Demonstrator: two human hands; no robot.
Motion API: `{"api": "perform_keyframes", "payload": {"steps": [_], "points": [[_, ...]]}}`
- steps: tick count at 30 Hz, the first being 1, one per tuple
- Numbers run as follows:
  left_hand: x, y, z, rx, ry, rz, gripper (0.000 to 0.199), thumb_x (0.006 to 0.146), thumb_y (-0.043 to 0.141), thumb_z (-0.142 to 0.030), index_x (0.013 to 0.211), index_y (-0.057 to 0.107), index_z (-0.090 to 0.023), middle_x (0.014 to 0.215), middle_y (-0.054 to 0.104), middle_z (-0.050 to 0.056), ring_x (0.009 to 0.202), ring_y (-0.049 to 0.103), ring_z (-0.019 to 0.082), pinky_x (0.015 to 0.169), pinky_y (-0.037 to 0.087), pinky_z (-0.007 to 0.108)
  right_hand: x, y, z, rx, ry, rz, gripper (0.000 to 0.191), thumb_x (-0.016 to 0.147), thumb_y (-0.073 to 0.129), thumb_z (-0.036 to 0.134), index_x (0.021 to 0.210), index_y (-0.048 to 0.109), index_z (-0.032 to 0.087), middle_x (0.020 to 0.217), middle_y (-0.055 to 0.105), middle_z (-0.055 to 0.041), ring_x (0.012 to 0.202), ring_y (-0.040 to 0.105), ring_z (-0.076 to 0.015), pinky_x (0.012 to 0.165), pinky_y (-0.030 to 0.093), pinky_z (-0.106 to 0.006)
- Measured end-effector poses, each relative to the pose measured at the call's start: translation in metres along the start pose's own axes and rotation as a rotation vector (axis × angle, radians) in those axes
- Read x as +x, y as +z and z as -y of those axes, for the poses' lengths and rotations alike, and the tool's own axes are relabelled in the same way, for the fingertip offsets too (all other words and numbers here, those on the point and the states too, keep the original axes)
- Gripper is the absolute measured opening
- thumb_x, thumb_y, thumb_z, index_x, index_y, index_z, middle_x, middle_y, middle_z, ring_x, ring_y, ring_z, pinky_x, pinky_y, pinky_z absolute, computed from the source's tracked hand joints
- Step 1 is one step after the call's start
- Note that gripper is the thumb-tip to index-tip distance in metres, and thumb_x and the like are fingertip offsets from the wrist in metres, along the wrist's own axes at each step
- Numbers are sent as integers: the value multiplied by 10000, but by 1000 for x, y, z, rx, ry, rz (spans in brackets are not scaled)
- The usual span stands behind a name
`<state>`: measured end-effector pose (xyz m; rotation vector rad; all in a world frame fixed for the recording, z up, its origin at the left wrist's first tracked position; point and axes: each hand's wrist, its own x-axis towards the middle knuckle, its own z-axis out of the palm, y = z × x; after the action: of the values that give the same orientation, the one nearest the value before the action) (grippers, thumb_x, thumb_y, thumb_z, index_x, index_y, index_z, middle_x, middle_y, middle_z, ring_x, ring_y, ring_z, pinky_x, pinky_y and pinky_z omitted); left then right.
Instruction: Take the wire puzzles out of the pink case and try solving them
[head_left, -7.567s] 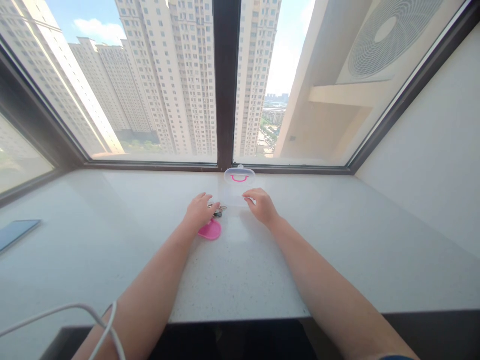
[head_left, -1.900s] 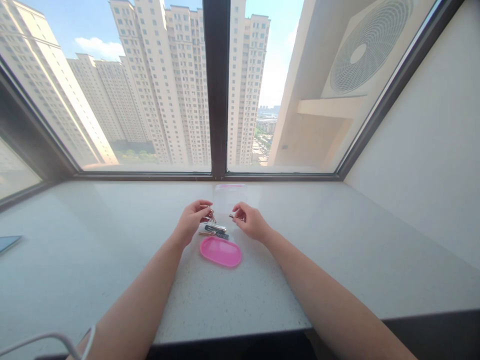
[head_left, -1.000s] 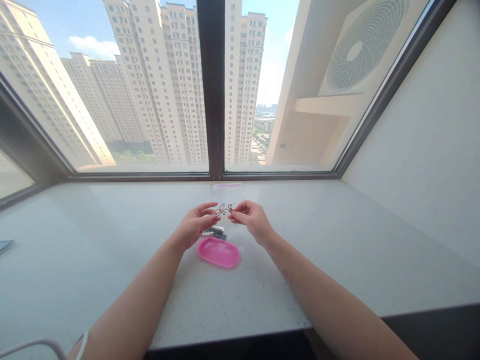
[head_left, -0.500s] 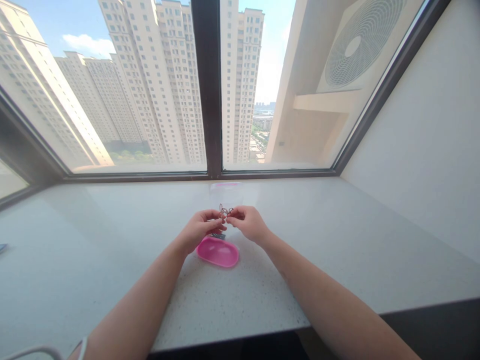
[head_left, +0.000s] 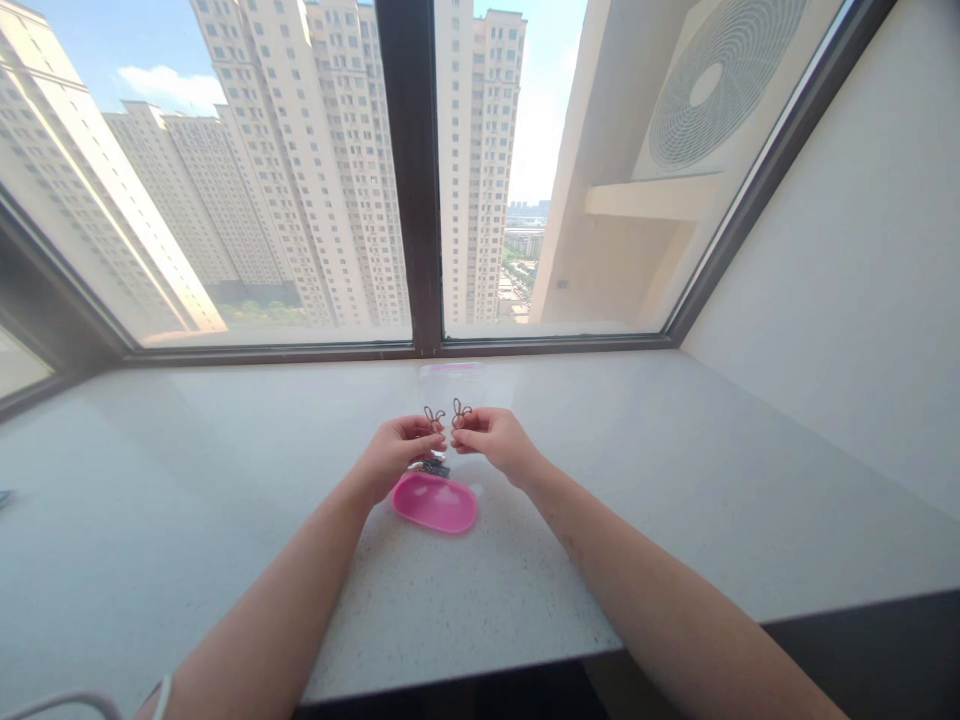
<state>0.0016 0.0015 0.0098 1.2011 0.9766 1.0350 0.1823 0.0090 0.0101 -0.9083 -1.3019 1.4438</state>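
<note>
Between the thumb and fingers of my left hand [head_left: 394, 455] is a small brown wire piece [head_left: 433, 414] bent into loops like rabbit ears. A similar brown looped piece [head_left: 459, 408] is pinched in my right hand [head_left: 495, 442]. The two pieces stand upright side by side with a narrow gap between them. Just below my left fingers lies a small dark and silvery item [head_left: 434, 467], partly hidden and too small to name. Nearer to me is a shallow pink oval dish [head_left: 454, 517] with nothing visible in it.
A clear plastic bag or case with a pink strip [head_left: 452, 369] lies behind my hands, near the window frame [head_left: 300, 355]. The pale speckled counter [head_left: 225, 470] runs up to a white wall [head_left: 847, 300] at right. A white cable [head_left: 67, 703] is at lower left.
The brown wire pieces, close together and overlapping before, are now apart, one in each hand. My left hand has shifted slightly left, and more of the dark item shows beneath it.
</note>
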Motion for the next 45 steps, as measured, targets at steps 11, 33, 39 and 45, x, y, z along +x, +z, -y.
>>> {"api": "perform_keyframes", "payload": {"steps": [11,33,39,45], "points": [[-1,-1,-2,14,-33,-23,366,657,759,-280,978,691,-118,820,668,72,761,622,168,693,469,295,-1,-2,-2,-194,-36,-11,411,681,669,192,1064,523,171,670,616,13,544,626,-133,474,497,-227],[-8,8,-15,113,157,-5,676,711,702,-273,1327,423,-248,757,602,-7,649,621,146,563,429,251,2,-8,-6,-353,-328,-14,433,739,568,205,1168,513,189,699,550,24,544,635,-138,446,537,-233],[-7,6,-14,76,133,30,486,719,663,-205,1171,487,-223,768,618,-2,613,597,118,564,428,242,3,-5,-10,-259,-295,35,433,750,583,219,1175,499,199,727,549,22,583,652,-149,507,572,-275],[-7,6,-12,66,133,13,447,701,686,-232,1108,503,-216,724,594,-20,603,575,120,552,412,238,3,-3,-11,-196,-277,83,478,741,625,244,1189,469,196,764,562,12,612,649,-143,564,579,-295]]}}
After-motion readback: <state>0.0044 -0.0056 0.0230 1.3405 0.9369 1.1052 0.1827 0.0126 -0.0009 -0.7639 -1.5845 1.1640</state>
